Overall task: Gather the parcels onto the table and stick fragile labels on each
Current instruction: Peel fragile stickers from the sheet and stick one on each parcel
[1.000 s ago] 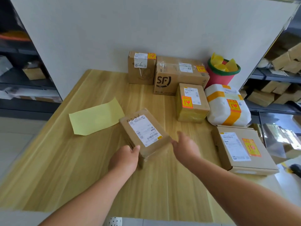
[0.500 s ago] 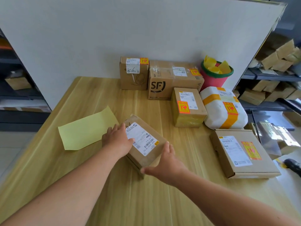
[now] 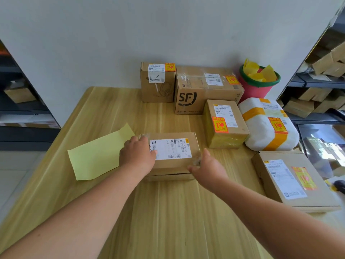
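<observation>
The left hand's fingers (image 3: 142, 143) are bent and bunched together over the left end of the centre parcel (image 3: 173, 157), gripping it there, the left hand (image 3: 138, 156) covering part of its white shipping label (image 3: 170, 148). The right hand (image 3: 207, 167) pinches the parcel's near right corner, thumb on the front edge and the other fingers curled round the side. This flat cardboard parcel lies on the wooden table (image 3: 168, 217). Touching its left end, partly under the left hand, lies a pale yellow backing sheet (image 3: 99, 154). Just beyond its far right corner stands a small taped box (image 3: 225, 135) bearing an orange fragile sticker (image 3: 220, 125). Farther back from the parcel are an SF carton (image 3: 197, 96) and an upright box with a headphone drawing (image 3: 158, 90). To its right are a white padded bag (image 3: 261, 133) and a flat box (image 3: 291, 186), with a red bucket (image 3: 253, 88) of yellow scraps behind them.
</observation>
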The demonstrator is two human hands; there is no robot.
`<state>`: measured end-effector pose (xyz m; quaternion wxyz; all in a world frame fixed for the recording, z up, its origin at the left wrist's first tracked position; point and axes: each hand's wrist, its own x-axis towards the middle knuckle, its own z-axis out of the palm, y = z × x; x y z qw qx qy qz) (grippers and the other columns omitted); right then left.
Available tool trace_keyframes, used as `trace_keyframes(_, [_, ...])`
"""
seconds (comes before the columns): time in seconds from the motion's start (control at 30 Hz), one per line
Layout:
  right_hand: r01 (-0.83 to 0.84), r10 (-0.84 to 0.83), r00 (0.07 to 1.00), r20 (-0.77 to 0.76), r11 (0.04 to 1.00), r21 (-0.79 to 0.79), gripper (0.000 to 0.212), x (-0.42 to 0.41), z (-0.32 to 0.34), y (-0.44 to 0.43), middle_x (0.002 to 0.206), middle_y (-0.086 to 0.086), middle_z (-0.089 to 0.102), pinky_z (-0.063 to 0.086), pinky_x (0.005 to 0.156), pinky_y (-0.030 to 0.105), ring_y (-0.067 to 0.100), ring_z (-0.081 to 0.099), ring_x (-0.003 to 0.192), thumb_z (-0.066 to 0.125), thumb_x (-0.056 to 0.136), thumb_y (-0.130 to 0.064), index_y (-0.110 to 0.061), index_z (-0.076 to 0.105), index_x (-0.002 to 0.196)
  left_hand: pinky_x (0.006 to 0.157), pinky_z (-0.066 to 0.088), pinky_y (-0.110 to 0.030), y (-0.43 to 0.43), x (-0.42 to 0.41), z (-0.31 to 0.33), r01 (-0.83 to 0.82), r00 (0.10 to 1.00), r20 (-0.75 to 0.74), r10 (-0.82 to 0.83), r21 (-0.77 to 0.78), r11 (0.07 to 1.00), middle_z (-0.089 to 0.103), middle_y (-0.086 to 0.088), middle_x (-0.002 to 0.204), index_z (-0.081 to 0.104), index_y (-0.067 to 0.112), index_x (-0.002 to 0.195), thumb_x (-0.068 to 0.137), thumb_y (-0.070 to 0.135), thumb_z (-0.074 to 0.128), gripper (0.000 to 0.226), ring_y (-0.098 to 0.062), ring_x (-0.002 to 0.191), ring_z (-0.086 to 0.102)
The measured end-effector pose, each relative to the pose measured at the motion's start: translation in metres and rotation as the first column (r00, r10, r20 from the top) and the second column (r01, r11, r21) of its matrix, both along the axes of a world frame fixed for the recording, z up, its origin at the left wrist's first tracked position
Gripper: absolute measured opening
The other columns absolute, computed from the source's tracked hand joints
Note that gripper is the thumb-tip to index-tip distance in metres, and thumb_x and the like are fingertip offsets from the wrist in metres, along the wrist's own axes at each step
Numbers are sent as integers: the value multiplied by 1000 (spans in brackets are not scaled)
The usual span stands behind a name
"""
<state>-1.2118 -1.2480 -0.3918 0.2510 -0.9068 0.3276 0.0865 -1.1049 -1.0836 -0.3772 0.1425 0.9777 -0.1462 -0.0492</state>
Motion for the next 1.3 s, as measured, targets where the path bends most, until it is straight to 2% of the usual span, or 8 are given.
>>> trace_keyframes(0.1, [4, -6, 1000, 26, 999, 50, 44, 7, -5, 2, 112, -2, 62, 42, 70, 28, 21, 61, 99, 67, 86, -41, -16, 44, 114, 102, 33, -39, -7, 22, -2, 105, 994, -4, -105, 71, 992, 37, -6, 144, 40, 17, 137, 94, 38, 51, 49, -28, 133, 32])
trace_keyframes(0.23, [21, -22, 999, 38, 1000, 13, 45, 27, -3, -7, 110, -2, 62, 41, 70, 28, 21, 60, 99, 66, 87, -43, -15, 46, 115, 116, 14, -44, -13, 52, -10, 211, 972, -145, -186, 185, 960, 9, -2, 161, 13, 19, 152, 97, 38, 44, 66, -27, 148, 3])
trace_keyframes(0.37, [180, -177, 980, 88, 983, -31, 36, 50, 3, -18, 109, 8, 62, 37, 67, 30, 29, 61, 100, 61, 91, -39, -12, 40, 102, 117, 16, -44, -17, 71, -16, 226, 969, -153, -195, 223, 948, 19, -2, 158, 16, 20, 151, 97, 43, 41, 64, -26, 145, 15])
trace_keyframes(0.57, [295, -320, 941, 114, 936, 192, 37, 73, 0, -13, 102, 4, 57, 43, 69, 32, 23, 55, 87, 61, 91, -37, -10, 43, 106, 90, 43, -35, -18, 83, -8, 161, 971, -201, -128, 154, 975, 38, -9, 134, 51, 15, 122, 91, 49, 49, 46, -27, 115, 48])
trace_keyframes(0.7, [311, -354, 923, 150, 917, 252, 41, 89, -3, -13, 112, 7, 59, 49, 77, 35, 28, 59, 102, 66, 88, -29, -7, 47, 118, 60, 38, -28, -10, 80, -13, 222, 910, -372, -183, 66, 973, 60, -1, 100, 50, 23, 77, 85, 56, 56, 35, -19, 81, 55])
trace_keyframes(0.93, [199, -215, 971, 104, 968, 150, 35, 108, 0, -7, 125, 5, 58, 50, 82, 37, 24, 58, 105, 57, 94, -29, -12, 49, 124, 54, 35, -28, 6, 78, -19, 183, 888, -419, -191, -60, 981, 54, 7, 73, 46, 24, 72, 83, 62, 55, 40, -12, 65, 51])
trace_keyframes(1.13, [-102, 135, 972, 193, 980, -170, 59, 121, 18, 38, 158, 4, 23, 24, 116, 37, 24, 23, 144, 53, 97, -29, -12, 29, 148, 81, 46, -36, 40, 91, -20, 47, 984, -171, -53, -39, 998, 52, -1, 119, 56, 20, 116, 92, 53, 48, 42, -23, 106, 53])
trace_keyframes(1.3, [-306, 337, 914, 227, 938, -160, 57, 139, 21, 88, 159, 3, 21, 19, 115, 33, 23, 23, 144, 51, 97, -26, -12, 30, 148, 93, 44, -42, 99, 104, -27, -192, 975, -110, 192, 8, 981, 47, -10, 130, 46, 14, 133, 91, 42, 55, 51, -31, 120, 45])
